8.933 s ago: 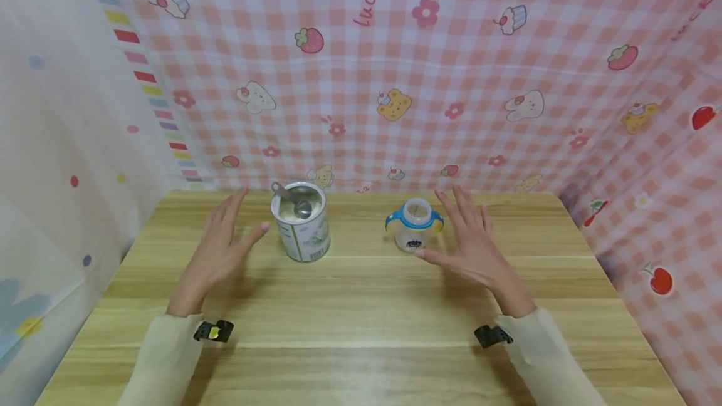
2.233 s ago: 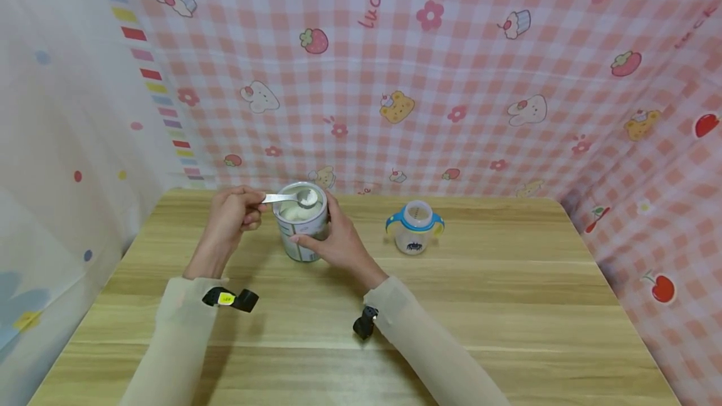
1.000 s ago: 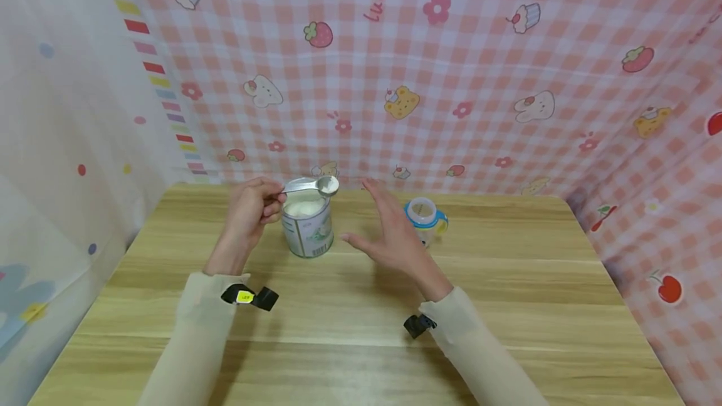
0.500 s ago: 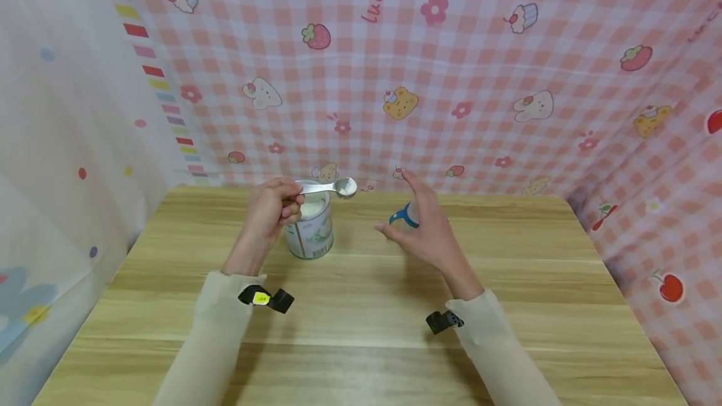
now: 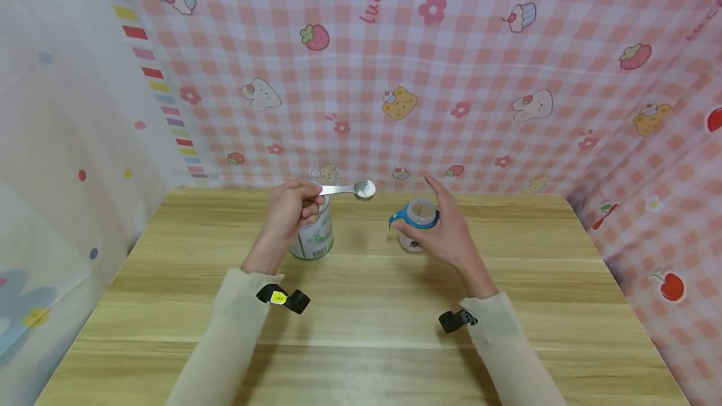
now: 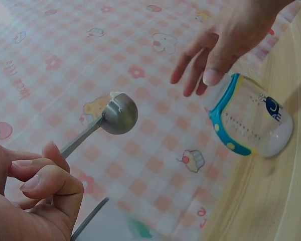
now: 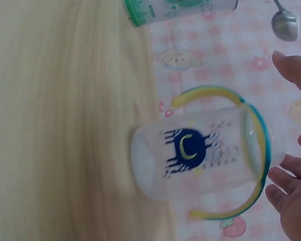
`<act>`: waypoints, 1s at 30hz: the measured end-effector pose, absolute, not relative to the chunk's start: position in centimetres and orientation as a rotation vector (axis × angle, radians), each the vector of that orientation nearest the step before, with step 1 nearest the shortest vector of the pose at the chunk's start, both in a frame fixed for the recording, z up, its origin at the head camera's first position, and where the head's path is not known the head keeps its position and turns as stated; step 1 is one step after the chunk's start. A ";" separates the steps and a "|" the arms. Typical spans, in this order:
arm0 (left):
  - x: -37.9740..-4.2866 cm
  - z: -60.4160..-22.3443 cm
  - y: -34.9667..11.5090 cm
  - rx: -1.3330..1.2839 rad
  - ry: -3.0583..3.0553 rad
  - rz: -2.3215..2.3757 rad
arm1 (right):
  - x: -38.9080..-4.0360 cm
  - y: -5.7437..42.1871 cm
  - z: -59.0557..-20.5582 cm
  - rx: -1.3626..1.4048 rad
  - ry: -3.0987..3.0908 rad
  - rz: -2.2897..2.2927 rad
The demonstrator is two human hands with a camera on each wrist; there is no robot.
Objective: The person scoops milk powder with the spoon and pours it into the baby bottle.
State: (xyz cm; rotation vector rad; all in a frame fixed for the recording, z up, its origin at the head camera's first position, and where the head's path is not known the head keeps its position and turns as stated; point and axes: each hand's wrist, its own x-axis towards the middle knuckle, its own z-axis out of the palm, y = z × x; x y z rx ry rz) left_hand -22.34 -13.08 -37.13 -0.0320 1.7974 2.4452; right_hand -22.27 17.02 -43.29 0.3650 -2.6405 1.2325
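My left hand (image 5: 290, 208) pinches the handle of a metal measuring spoon (image 5: 365, 190), its round bowl holding white powder. The spoon is in the air, level, between the can and the bottle. Below and behind that hand stands a powder can (image 5: 316, 240) with a green print, its mouth partly covered by the hand. A clear baby bottle (image 5: 412, 244) with a blue ring and yellow-tipped handles stands upright and uncapped on the right. My right hand (image 5: 448, 230) is around its top, thumb and fingers spread; in the right wrist view the fingertips (image 7: 277, 196) are right by the bottle's neck.
A light wooden table (image 5: 361, 312) carries the can and the bottle. Behind it hangs a pink checked cloth (image 5: 361, 111) with cartoon prints, close to the table's back edge. A white dotted cloth (image 5: 68, 143) hangs at the left.
The spoon first lay in the can. My left hand took it, lifted powder out and carried it rightward. My right hand held the can, let go and moved right to the bottle.
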 end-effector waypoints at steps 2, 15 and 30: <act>-22.4 -37.1 -12.7 -0.021 1.801 2.445 | -22.3 17.4 -43.6 0.327 -2.661 1.257; -22.6 -37.3 -8.7 -0.109 1.868 2.401 | -22.8 19.5 -46.2 0.330 -2.660 1.468; -23.2 -39.5 -4.2 -0.146 1.851 2.426 | -22.8 20.0 -47.7 0.226 -2.645 1.627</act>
